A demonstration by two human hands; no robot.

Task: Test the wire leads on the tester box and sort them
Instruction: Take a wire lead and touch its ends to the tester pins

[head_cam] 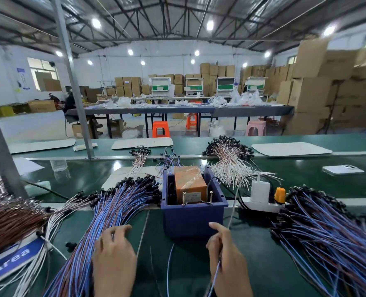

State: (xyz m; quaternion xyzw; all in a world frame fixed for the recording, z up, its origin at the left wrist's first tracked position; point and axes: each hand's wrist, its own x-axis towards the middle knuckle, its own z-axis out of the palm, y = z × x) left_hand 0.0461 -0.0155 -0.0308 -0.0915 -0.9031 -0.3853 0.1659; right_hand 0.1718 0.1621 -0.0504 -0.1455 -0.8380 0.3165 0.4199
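Blue lead (214, 277) — in right grip (226, 254) (held)

The hall had a dark steel truss roof (177, 13) hung with round white lamps (96, 23). The walls (113, 67) were white, with a window (41, 69) at the left. Brown cardboard boxes (319, 88) stood stacked at the right and along the far wall. Orange stools (160, 128) and a pink stool (256, 127) stood by a long dark table (177, 109). A grey post (70, 71) rose from the green tabletop (81, 179).
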